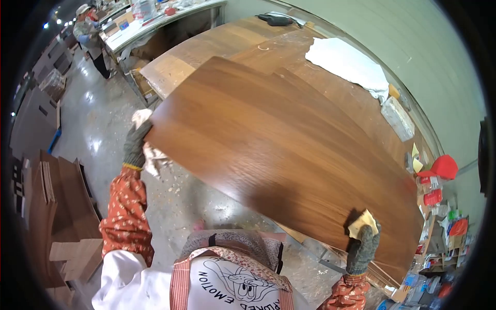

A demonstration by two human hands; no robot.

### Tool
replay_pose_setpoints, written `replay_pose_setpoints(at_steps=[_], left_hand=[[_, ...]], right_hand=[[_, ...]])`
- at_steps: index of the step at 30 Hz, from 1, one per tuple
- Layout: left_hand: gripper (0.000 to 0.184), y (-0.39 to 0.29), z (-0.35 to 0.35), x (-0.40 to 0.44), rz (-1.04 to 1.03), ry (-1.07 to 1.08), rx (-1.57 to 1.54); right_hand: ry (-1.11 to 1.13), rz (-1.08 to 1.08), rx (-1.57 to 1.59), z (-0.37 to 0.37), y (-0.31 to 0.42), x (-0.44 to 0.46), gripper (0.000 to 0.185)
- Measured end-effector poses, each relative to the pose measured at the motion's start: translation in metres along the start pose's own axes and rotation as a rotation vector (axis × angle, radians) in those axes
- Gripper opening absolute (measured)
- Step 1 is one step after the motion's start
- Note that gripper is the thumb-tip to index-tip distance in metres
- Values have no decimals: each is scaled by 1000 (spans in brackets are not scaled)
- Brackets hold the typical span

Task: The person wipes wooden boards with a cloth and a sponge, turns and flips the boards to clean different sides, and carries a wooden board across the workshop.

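Note:
A large brown wood-grain panel (268,150) lies across the worktable in front of me. My left hand (136,143), in a grey knit glove, is closed at the panel's left corner. A pale rag (156,159) is bunched in that hand and shows above and below it. At the panel's near right side, my right hand (363,249), also gloved in grey, presses a folded piece of yellow sandpaper (362,224) onto the surface. The fingertips of the right hand are partly hidden behind the glove's back.
A white cloth (346,62), a grey-white block (398,119) and a red cap (445,167) sit along the wall side. Bottles and small goods crowd the right edge. Cardboard sheets (67,191) stand at left. A co-worker (92,41) stands by a far table (165,18).

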State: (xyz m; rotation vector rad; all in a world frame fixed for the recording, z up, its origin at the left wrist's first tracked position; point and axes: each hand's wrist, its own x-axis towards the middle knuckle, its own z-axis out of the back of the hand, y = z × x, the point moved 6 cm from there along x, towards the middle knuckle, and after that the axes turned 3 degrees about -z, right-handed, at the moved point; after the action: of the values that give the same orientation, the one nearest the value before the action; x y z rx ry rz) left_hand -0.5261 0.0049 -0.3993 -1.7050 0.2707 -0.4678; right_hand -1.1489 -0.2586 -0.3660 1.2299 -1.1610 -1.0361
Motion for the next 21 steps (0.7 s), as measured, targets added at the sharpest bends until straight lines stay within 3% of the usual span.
replay_pose_setpoints(at_steps=[5,8,10,11,12,14,17,21], left_hand=[[39,-1,-74,15,89,147,-119],[36,7,-88,22,125,232,-134],[34,2,-84,27,-67,337,-11],[34,1,-85,26,-164,410,22],[35,0,-81,28,-261,483,52],[36,6,-72,32,-176,529,-50],[37,30,-50,38,372,406,-380],[37,64,24,59,451,345,-291]], right_hand=[[-129,92,-23,21,5,-16,61],[-224,143,-77,8,13,-39,53],[-237,99,-184,-46,18,-62,52],[-259,200,-349,-75,23,-71,51],[-228,153,-292,-118,28,-79,55],[-114,202,-235,-189,31,-87,57],[-118,247,-411,-271,30,-85,53],[40,585,-874,-387,46,-93,52]])
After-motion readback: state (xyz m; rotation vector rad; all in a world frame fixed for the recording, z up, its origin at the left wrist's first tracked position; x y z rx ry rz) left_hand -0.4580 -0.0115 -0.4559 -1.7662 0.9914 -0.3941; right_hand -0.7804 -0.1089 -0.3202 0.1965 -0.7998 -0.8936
